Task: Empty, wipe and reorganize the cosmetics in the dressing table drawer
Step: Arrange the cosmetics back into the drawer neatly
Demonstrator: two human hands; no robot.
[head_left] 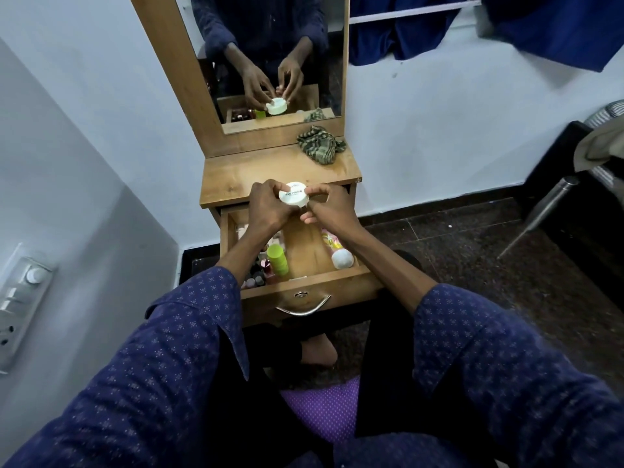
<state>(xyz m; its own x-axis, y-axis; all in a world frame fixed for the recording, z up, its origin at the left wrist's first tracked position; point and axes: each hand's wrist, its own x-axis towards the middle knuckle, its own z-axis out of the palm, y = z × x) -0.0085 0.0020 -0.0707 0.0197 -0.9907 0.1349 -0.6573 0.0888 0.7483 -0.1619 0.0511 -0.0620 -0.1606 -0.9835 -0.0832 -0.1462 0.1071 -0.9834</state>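
Left hand [266, 206] and right hand [326, 204] both grip the white nail-polish-remover jar [293, 194] above the dressing table's front edge [236, 197]

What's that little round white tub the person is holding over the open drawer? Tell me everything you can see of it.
The small round white plastic tub is low and flat, its lid facing the camera with dark print that seems to read "nail polish". It is held above the back of the open wooden drawer, at the tabletop's front edge. The left hand grips its left side; the right hand pinches its right rim. The mirror shows its plain underside.
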